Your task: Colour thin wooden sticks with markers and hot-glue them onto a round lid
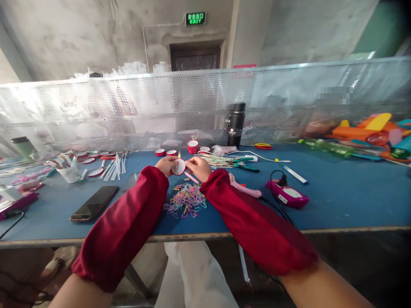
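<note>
Between my two hands is a small round disc (178,167) with a pale, shiny face and a red rim. My left hand (167,165) pinches it by its left edge. The bent fingers of my right hand (198,167) are closed at its right edge. Below them lies a loose heap of coloured rubber bands (187,199). A pink stick-like piece (192,177) rests just under my right hand. Beside my right sleeve is a pink glue gun (245,188), partly hidden by the sleeve. Stacked red-rimmed discs (192,147) stand behind my hands.
A phone (95,203) and a white cup of pens (68,173) are on the left. Rightward are a black thermos (236,126), pliers (245,164), a purple power strip (288,193) and orange toy pieces (359,133). A perforated metal screen (180,107) closes off the table's far side.
</note>
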A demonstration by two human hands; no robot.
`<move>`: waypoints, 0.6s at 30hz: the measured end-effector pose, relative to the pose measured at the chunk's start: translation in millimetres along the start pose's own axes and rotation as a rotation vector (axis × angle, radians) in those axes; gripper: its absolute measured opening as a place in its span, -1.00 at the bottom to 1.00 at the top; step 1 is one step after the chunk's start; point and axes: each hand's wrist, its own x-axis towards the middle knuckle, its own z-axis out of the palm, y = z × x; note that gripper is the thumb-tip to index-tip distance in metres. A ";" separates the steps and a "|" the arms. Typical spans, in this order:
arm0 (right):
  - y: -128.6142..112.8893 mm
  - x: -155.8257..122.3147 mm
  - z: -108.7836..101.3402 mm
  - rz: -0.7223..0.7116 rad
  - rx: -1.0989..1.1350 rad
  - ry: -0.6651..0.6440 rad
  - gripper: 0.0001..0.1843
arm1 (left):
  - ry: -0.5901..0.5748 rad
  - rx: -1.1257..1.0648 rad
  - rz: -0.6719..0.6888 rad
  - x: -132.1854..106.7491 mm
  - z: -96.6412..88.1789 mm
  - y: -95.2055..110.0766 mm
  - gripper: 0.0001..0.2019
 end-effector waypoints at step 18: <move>10.1 2.9 5.4 -0.013 -0.121 0.030 -0.96 | -0.012 0.066 -0.111 -2.3 -0.6 2.2 -0.87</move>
